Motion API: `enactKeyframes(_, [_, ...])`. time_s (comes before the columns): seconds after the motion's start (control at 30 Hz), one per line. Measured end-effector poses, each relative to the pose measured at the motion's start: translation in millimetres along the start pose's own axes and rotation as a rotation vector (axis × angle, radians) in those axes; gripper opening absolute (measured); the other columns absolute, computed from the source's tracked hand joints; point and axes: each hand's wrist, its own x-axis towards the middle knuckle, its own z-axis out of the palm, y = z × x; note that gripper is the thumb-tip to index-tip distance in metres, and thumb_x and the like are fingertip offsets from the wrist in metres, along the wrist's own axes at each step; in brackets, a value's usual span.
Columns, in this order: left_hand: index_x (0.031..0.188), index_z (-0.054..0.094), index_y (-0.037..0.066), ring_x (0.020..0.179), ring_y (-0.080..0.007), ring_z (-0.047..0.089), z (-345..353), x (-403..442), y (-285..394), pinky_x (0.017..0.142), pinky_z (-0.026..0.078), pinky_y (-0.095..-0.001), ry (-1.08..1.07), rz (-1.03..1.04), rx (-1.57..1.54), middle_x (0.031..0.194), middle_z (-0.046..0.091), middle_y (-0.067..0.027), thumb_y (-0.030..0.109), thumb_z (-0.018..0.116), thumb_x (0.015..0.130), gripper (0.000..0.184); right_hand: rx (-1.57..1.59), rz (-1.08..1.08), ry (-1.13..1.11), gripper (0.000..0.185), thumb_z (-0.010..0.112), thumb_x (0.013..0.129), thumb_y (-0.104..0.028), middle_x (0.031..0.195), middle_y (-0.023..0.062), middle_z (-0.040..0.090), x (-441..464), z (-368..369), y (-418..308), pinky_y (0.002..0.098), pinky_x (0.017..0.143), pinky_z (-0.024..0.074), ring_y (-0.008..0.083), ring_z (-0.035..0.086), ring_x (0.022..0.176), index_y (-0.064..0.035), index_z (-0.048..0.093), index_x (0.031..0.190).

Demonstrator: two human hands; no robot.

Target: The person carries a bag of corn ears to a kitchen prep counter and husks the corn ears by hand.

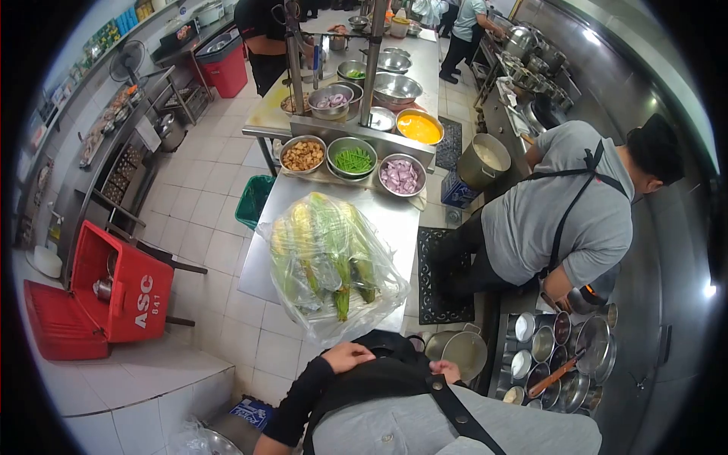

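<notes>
One relaxed left grip (pixel 349 356) lies released against the black apron (pixel 375 388); whether the right grip (pixel 446 370) is closed, I cannot tell. Beyond both, the clear bag of green produce (pixel 327 254) rests on the counter (pixel 254 280).

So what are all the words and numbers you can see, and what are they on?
"ASC": white letters on the red box.
"841": smaller, beside those letters, on the same box.
White lettering on the blue crate at the bottom: too blurred to read.
Pale marks on the blue crate under the big pot: too small to read.
</notes>
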Motion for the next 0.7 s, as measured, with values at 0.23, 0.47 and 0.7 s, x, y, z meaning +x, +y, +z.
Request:
enactKeyframes(0.23, [0.101, 0.075, 0.001, 0.084, -0.0219, 0.07, 28.8, 14.1, -27.0, 0.077, 0.054, -0.0357, -0.009, 0.049, 0.01, 0.087, 0.075, -0.0146, 0.039, 0.074, 0.094, 0.039, 0.385, 0.026, 0.114, 0.014, 0.066, 0.098, -0.013, 0.076, -0.0018, 0.063, 12.9, 35.1, -9.3, 0.0256, 0.072, 0.045, 0.0083, 0.057, 0.075, -0.0065, 0.066, 0.086])
enactKeyframes(0.47, [0.1, 0.069, 0.002, 0.08, -0.0054, 0.057, 9.0, -2.4, -37.4, 0.071, 0.048, -0.0266, -0.091, 0.041, -0.09, 0.085, 0.066, 0.0013, 0.029, 0.073, 0.097, 0.027, -0.072, 0.072, -0.077, 0.011, 0.061, 0.094, -0.012, 0.077, -0.0053, 0.05, -9.0, 24.6, -26.9, 0.0269, 0.063, 0.0349, 0.006, 0.043, 0.07, -0.01, 0.057, 0.084])
enactKeyframes(0.7, [0.108, 0.072, 0.001, 0.086, -0.0105, 0.063, 18.1, 14.5, -1.8, 0.077, 0.049, -0.0284, -0.217, 0.014, 0.002, 0.093, 0.071, -0.003, 0.047, 0.071, 0.096, 0.048, -0.258, -0.036, -0.09, 0.037, 0.066, 0.099, -0.024, 0.062, -0.0053, 0.042, -15.8, 30.4, -47.4, 0.0308, 0.056, 0.0321, 0.0078, 0.039, 0.061, -0.0051, 0.053, 0.07])
